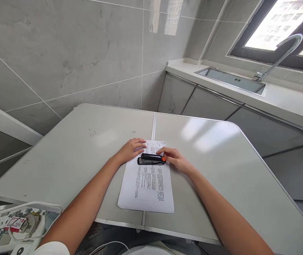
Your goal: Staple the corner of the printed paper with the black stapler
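Printed sheets of white paper (pixel 151 193) lie on the folding table, covered with small dark text. Across their upper part rests a black stapler (pixel 151 159) with an orange patch at its right end. My right hand (pixel 176 159) has its fingers bent around that right end, index finger on the far side and thumb on the near side. On the upper left edge of the paper, my left hand (pixel 131 149) lies with fingers stretched out, close to the stapler's left end. Whether the sheets are stapled cannot be seen.
The pale table (pixel 109 124) has a seam down its middle and a metal rim. A sink (pixel 231 79) with a curved faucet (pixel 281 58) sits in the counter at the right back. At lower left stands a white-rimmed basket (pixel 38 204) with a red-and-white box (pixel 16 224).
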Available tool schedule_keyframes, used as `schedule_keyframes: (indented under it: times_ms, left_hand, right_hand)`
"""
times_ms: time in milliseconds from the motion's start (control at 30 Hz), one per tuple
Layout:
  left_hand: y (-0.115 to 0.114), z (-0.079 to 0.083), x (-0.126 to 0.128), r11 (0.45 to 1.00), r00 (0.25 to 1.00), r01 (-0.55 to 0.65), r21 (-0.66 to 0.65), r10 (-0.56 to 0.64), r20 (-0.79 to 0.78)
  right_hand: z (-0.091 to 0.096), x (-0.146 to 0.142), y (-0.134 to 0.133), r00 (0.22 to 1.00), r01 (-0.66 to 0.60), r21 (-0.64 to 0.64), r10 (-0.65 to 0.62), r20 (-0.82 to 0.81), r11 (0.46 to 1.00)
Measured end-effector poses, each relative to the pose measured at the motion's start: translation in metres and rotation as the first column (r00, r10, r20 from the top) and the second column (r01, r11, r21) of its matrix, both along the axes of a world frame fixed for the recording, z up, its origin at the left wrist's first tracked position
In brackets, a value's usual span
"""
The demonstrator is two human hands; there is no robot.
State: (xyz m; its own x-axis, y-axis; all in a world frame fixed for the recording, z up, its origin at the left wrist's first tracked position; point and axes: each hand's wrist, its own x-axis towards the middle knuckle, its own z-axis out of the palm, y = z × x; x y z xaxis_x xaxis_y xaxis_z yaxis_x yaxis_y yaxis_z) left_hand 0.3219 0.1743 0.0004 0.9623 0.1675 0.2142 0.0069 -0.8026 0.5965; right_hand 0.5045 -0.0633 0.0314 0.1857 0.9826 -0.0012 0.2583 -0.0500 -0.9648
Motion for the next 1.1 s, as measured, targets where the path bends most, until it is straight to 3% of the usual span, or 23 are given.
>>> schedule_keyframes:
  times_ms: [433, 600, 667, 800, 900, 967, 1000, 1033, 1100]
  left_hand:
    - [0.002, -0.003, 0.002, 0.999, 1.000, -0.006, -0.034, 0.007, 0.017]
    - [0.002, -0.002, 0.002, 0.999, 1.000, -0.015, -0.037, 0.016, 0.010]
    - [0.002, -0.003, 0.003, 0.999, 1.000, -0.013, -0.033, 0.013, 0.010]
    - [0.002, 0.000, 0.001, 0.998, 1.000, 0.009, -0.057, -0.007, 0.028]
    - [-0.003, 0.009, -0.003, 0.986, 0.992, 0.026, -0.167, -0.005, 0.125]
    - [-0.006, 0.015, -0.005, 0.943, 0.976, -0.001, -0.334, 0.074, 0.207]
    - [-0.007, 0.017, -0.006, 0.891, 0.966, -0.008, -0.453, 0.124, 0.227]
    - [-0.008, 0.018, -0.006, 0.812, 0.961, -0.001, -0.584, 0.162, 0.224]
    - [-0.008, 0.018, -0.005, 0.584, 0.974, 0.034, -0.811, 0.163, 0.158]
  right_hand:
    - [0.004, 0.001, 0.000, 0.998, -0.037, 0.006, 0.037, 0.043, 0.999]
    - [0.002, -0.008, 0.003, 0.978, 0.164, 0.160, -0.182, 0.103, 0.973]
    - [-0.001, -0.017, 0.006, 0.966, 0.149, 0.210, -0.187, 0.175, 0.966]
    - [-0.009, -0.039, 0.010, 0.947, 0.071, 0.150, -0.114, 0.302, 0.986]
    - [-0.013, -0.047, 0.010, 0.926, 0.139, 0.223, -0.207, 0.316, 0.965]
    - [-0.015, -0.047, 0.009, 0.872, 0.212, 0.347, -0.338, 0.355, 0.914]
    - [-0.016, -0.045, 0.008, 0.828, 0.233, 0.419, -0.405, 0.388, 0.878]
    - [-0.018, -0.043, 0.007, 0.779, 0.228, 0.485, -0.457, 0.430, 0.844]
    - [-0.024, -0.039, 0.006, 0.683, 0.147, 0.561, -0.494, 0.539, 0.815]
